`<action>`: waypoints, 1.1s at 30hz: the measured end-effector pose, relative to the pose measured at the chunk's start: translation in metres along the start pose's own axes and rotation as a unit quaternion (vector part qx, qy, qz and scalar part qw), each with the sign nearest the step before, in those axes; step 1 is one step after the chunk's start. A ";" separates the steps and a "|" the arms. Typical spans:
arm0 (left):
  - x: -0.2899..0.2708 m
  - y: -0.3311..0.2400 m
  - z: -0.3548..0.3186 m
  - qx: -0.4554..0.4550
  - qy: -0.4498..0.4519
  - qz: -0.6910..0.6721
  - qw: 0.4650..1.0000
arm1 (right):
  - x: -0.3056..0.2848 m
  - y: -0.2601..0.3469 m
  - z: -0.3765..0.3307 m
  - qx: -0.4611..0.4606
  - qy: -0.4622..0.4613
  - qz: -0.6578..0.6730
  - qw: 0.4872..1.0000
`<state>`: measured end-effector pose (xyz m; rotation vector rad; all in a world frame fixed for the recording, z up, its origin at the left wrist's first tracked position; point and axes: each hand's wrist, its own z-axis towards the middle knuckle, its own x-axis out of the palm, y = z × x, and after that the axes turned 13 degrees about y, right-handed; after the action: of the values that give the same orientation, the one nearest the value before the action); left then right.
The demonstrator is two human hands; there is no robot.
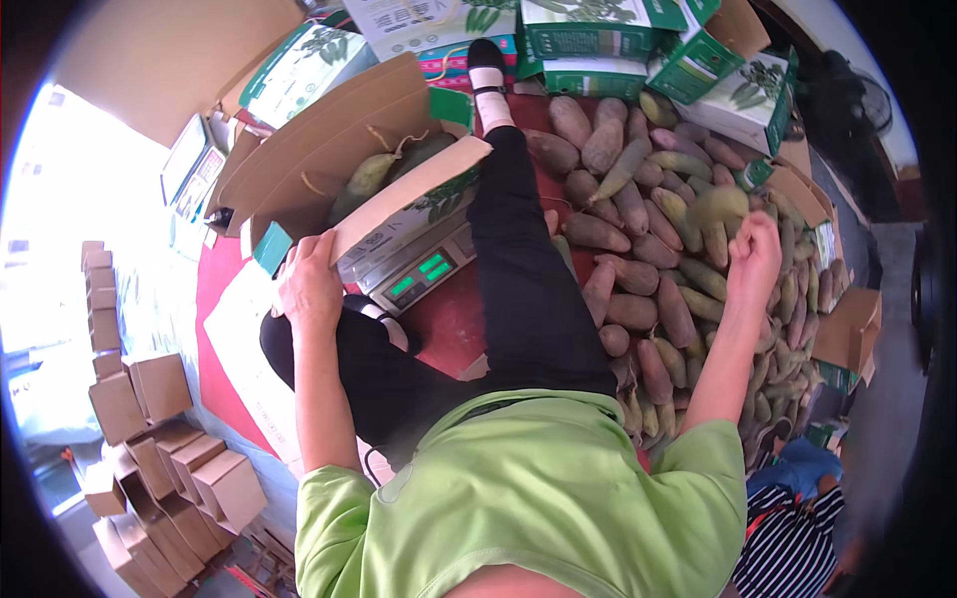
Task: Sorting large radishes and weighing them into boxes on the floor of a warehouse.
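Observation:
My left hand (309,284) is closed on the near edge of an open cardboard box (399,224) with white and green printing. The box rests on a digital scale (424,274) with lit green displays. Inside it lie a few oblong fruits (369,179), one of them pale green; the flaps partly hide the contents. My right hand (755,244) is raised over a large heap of purple-brown and green oblong fruits (643,274). A yellowish-green oblong fruit (720,204), blurred by motion, is in its fingers.
Several green-and-white printed boxes (588,45) stand along the far side. My outstretched leg (523,259) lies between scale and heap on a red surface (444,324). Small brown cartons (179,468) are stacked at lower left. Another person in a striped garment (793,538) is at lower right.

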<state>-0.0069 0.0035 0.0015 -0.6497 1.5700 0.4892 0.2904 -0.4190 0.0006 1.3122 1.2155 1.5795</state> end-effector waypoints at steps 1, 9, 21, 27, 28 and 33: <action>0.000 0.002 0.001 -0.008 -0.004 -0.001 1.000 | 0.024 0.008 0.011 -0.011 0.047 0.010 0.999; 0.003 0.009 0.002 0.027 -0.015 0.008 1.000 | 0.240 0.052 0.057 -0.073 0.421 0.146 0.892; 0.005 0.007 0.003 0.046 -0.013 0.017 0.999 | 0.388 -0.088 -0.007 0.085 0.490 -0.088 0.863; 0.002 0.006 0.000 0.009 0.000 0.002 1.000 | 0.282 -0.068 0.019 0.028 0.409 -0.086 0.908; 0.002 0.007 0.001 0.004 0.004 0.002 1.000 | 0.257 -0.067 0.022 0.013 0.389 -0.093 0.916; 0.007 0.009 0.004 0.015 0.013 0.022 1.000 | 0.106 -0.096 0.010 0.113 0.186 -0.109 0.970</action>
<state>-0.0099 0.0115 -0.0063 -0.6015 1.6171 0.4907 0.2753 -0.2910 -0.0612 0.9952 1.7520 1.6047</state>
